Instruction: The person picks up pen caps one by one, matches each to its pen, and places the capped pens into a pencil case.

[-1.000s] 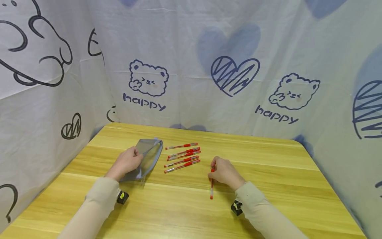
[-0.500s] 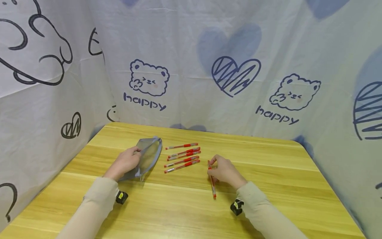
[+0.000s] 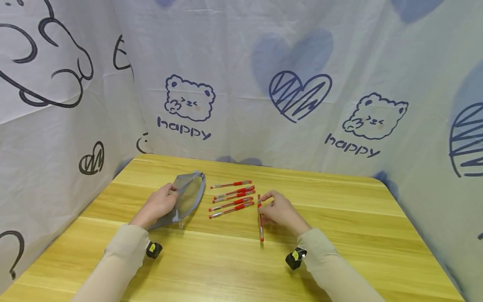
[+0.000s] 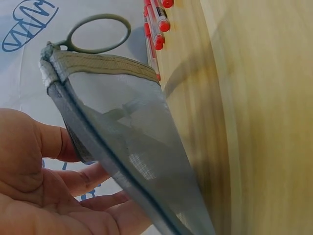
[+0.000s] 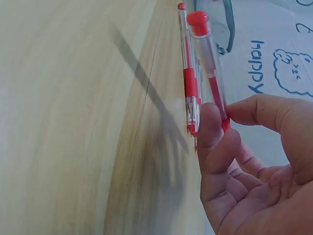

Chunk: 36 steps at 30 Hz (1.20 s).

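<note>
With its thumb and fingers, my left hand (image 3: 156, 205) holds the edge of a grey mesh zip pouch (image 3: 191, 197), which stands partly raised off the table. In the left wrist view the pouch's mouth gapes and a small loop (image 4: 105, 16) hangs at one corner. My right hand (image 3: 282, 213) pinches a red gel pen (image 3: 261, 228) between thumb and fingertips, its body slanting above the table. The right wrist view shows that pen's red end (image 5: 198, 20) and clear barrel. Between the two hands lie several more red pens (image 3: 231, 209), roughly side by side.
Everything rests on a wood-grain table (image 3: 226, 268). A white cloth (image 3: 241, 50) printed with bears and hearts hangs behind it and along both sides.
My right hand has shifted slightly left with the pen, bringing it closer to the row of pens. My left hand and the pouch have barely moved.
</note>
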{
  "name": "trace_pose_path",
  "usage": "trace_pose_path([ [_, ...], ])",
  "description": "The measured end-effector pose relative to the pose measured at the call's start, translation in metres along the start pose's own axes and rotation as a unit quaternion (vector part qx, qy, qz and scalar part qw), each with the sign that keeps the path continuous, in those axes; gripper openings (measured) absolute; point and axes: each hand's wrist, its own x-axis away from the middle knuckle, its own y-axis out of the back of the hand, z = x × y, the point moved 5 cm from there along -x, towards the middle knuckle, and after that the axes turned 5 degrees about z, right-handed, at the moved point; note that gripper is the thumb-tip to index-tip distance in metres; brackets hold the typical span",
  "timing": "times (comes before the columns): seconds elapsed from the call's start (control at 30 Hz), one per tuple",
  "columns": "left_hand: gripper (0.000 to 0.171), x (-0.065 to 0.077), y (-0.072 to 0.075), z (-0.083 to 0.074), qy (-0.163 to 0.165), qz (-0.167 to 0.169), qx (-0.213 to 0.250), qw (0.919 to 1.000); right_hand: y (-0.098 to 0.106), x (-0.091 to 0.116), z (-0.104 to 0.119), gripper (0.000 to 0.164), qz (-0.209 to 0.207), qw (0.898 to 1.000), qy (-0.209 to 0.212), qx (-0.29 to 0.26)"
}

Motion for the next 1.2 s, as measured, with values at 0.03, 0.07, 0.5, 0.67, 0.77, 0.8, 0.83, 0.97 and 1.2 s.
trace_pose_path([
  [0.03,0.052,0.0,0.0,0.0,-0.001,-0.001,0.001,1.0,0.0,0.0,0.0,0.031,0.0,1.0,0.001,-0.01],
  [0.07,0.052,0.001,0.001,0.0,-0.001,-0.002,0.002,1.0,0.0,0.0,0.0,0.031,-0.001,1.0,0.002,-0.018],
  [0.5,0.052,0.003,0.0,0.002,0.0,-0.007,0.011,0.9999,-0.001,-0.008,-0.002,0.036,-0.01,0.995,0.001,-0.101],
  [0.67,0.052,0.006,0.001,0.001,0.002,-0.015,0.008,0.9998,-0.006,-0.013,0.001,0.038,-0.014,0.99,0.004,-0.143],
  [0.77,0.051,0.008,0.001,0.0,0.001,-0.019,0.008,0.9998,-0.012,-0.016,0.006,0.038,-0.014,0.988,0.008,-0.156],
  [0.8,0.051,0.008,0.001,0.0,0.0,-0.021,0.008,0.9997,-0.014,-0.017,0.008,0.038,-0.013,0.987,0.008,-0.162],
  [0.83,0.051,0.008,0.001,0.0,0.0,-0.022,0.01,0.9997,-0.016,-0.017,0.01,0.038,-0.012,0.986,0.01,-0.165],
  [0.97,0.051,0.008,0.001,0.0,-0.001,-0.029,0.011,0.9995,-0.027,-0.021,0.02,0.037,-0.004,0.983,0.021,-0.185],
  [1.2,0.05,0.009,0.0,0.001,0.001,-0.034,0.008,0.9994,-0.047,-0.03,0.038,0.035,-0.002,0.978,0.033,-0.204],
])
